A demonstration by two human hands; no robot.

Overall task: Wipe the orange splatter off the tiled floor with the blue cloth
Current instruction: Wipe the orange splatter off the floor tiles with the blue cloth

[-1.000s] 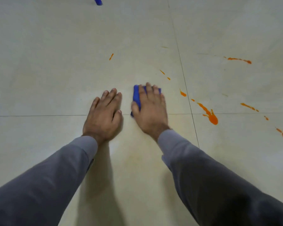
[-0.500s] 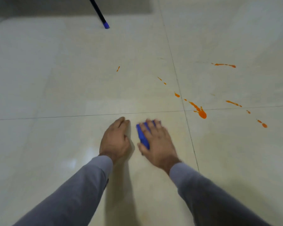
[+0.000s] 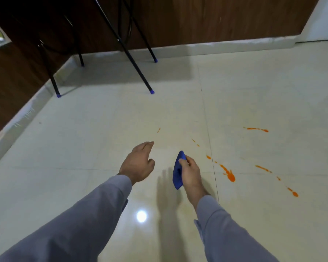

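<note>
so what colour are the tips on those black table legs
Blue caps on the leg ends, clearest in the head view, near the wall.

Folded blue cloth (image 3: 178,171) hangs left of unwiped orange splatter (image 3: 228,173).

Two arms in grey long sleeves

The person is wearing a plain grey shirt; the left sleeve (image 3: 80,220) is coming in from 7 o'clock and the right sleeve (image 3: 225,233) from 5 o'clock. Both cuffs are ending at the wrists, leaving the left hand (image 3: 138,163) and right hand (image 3: 190,172) bare, with no visible rings or watch.
</note>
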